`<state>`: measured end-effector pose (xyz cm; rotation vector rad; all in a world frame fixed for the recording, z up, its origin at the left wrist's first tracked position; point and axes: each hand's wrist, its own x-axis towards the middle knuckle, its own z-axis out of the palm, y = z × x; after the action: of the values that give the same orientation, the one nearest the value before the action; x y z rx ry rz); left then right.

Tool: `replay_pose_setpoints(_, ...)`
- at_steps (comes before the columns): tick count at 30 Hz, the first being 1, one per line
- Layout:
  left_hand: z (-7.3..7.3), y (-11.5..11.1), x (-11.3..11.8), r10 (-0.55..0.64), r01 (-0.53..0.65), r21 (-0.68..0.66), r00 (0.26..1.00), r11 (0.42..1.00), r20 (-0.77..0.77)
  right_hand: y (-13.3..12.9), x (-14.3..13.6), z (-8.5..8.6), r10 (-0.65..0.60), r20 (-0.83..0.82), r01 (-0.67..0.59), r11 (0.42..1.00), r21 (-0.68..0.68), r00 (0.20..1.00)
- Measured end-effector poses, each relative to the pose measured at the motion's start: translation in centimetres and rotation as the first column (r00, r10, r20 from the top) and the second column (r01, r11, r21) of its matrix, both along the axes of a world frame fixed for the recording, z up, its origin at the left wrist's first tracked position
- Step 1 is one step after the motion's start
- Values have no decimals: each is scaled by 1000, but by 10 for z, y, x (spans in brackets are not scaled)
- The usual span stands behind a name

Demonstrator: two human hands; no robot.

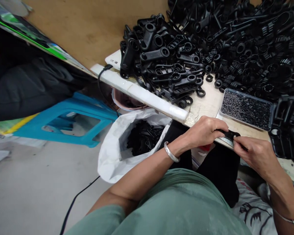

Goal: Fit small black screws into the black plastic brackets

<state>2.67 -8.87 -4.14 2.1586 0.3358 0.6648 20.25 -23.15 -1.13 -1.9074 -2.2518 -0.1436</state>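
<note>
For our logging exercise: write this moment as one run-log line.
left hand: grips black plastic part | right hand: pinches same part's end | tray of small black pieces: beside hands | white bag: below table edge

Even, soft indoor light, faint shadows, wide-angle bending at edges, slight blur lower left.

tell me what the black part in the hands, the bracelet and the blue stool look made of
Black part, held between left hand and right hand: likely moulded plastic, matte with a dull sheen, like the heaped pieces. Bracelet: probably metal, silvery with bright glints. Blue stool: seemingly plastic, one even colour, smooth rounded edges.
</note>
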Motion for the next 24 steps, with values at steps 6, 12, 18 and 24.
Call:
replay_pose_setpoints(6,-1,3,1,-5,5,33,1000,999,22,-8,8,-3,-87,-308,100,995,29,947)
replay_pose_setpoints(12,-2,4,1,-1,1,42,1000,999,-3,-13,10,-7,-179,-403,188,982,-17,897)
replay_pose_setpoints(18,-2,7,2,-10,10,99,1000,995,-5,-14,11,-5,-232,-419,233,971,-50,878)
replay_pose_setpoints(24,-5,5,2,-2,-2,112,1000,994,28,-4,-2,-4,-250,-414,251,967,-51,875)
